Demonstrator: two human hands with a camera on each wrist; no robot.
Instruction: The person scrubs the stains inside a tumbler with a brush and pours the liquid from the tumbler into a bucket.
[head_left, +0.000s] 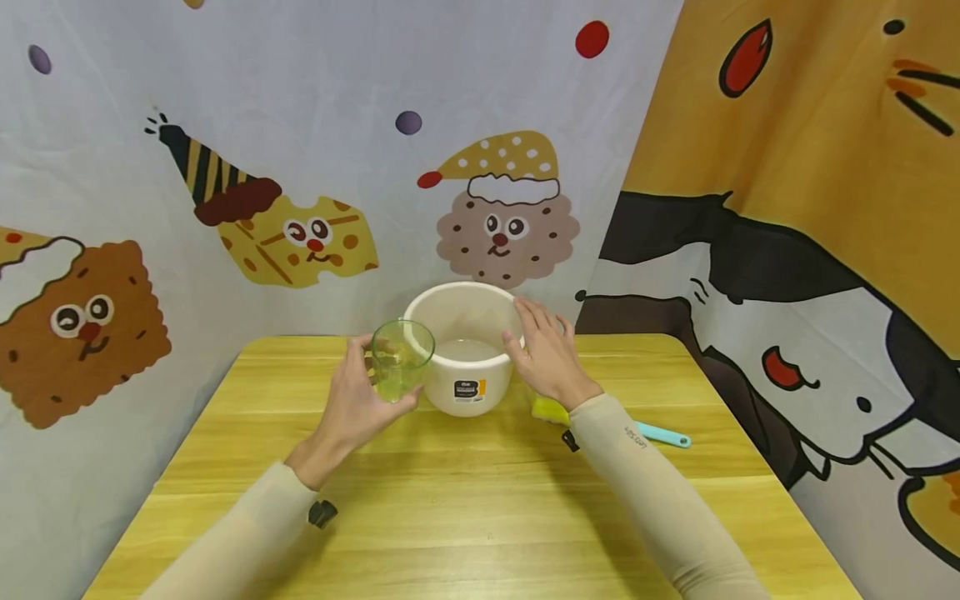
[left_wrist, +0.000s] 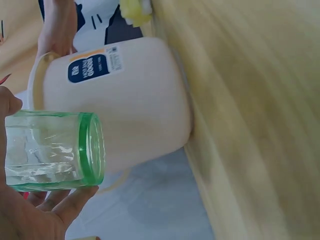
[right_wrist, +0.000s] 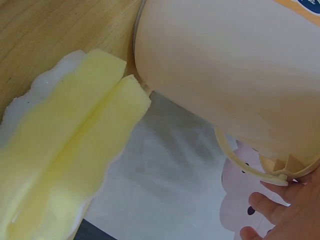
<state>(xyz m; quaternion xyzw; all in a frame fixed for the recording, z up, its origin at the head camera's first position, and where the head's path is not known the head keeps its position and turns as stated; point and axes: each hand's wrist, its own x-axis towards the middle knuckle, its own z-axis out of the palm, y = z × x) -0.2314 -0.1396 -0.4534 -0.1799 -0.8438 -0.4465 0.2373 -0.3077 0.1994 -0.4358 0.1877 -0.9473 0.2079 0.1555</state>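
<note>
My left hand point(head_left: 358, 396) holds a clear green drinking glass point(head_left: 401, 367), thumb on one side and fingers round the other. In the left wrist view the thick green base of the glass point(left_wrist: 91, 150) is plainly seen, close in front of the bucket. A white plastic bucket point(head_left: 468, 392) with a label stands upright at the table's far side; some cloudy water seems to lie inside. My right hand point(head_left: 551, 354) rests on the bucket's right rim with fingers extended. In the right wrist view its fingers point(right_wrist: 267, 205) touch the rim area beside the bucket's handle point(right_wrist: 245, 167).
A sponge brush with a yellow head point(head_left: 550, 410) and a light blue handle point(head_left: 663, 435) lies on the wooden table point(head_left: 450, 517) under my right forearm. A patterned curtain point(head_left: 315, 108) hangs right behind the table, and another point(head_left: 810, 208) runs along the right side.
</note>
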